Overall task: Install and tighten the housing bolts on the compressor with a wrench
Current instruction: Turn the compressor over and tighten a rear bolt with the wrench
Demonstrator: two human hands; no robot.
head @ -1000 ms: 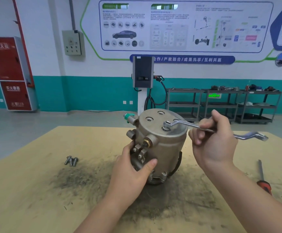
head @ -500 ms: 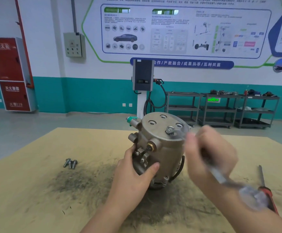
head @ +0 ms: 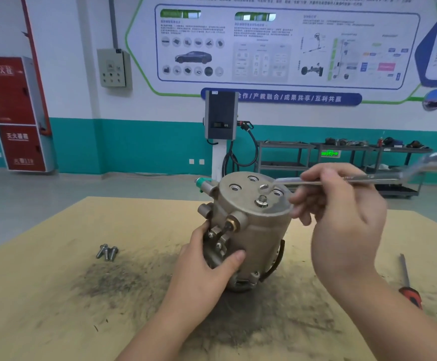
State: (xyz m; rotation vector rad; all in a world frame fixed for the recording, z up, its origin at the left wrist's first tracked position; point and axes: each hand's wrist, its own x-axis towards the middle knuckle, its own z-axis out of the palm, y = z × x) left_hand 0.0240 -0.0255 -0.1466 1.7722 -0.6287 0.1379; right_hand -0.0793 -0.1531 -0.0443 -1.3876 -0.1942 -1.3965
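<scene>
One compressor (head: pixel 248 230) stood upright near the middle of the wooden table (head: pixel 43 295), on a dark smear of grime. Its round top plate carried one seated bolt (head: pixel 262 202) toward the near edge, and three open holes could be counted behind it; a fourth bright spot near the wrench's tip was too blurred to tell, perhaps the ring end itself. Three loose bolts (head: pixel 107 252) lay together on the table, well to the left of the compressor. The left hand (head: pixel 207 272) gripped the compressor's side, thumb pressed on the casing, its other fingers hidden behind the fittings. The right hand (head: pixel 342 217) had its fingers curled round one wrench (head: pixel 368 178), held above the top plate and off the bolt; the far end was smeared by motion. One screwdriver (head: pixel 408 285) lay at the right, its red handle partly hidden by the right forearm
</scene>
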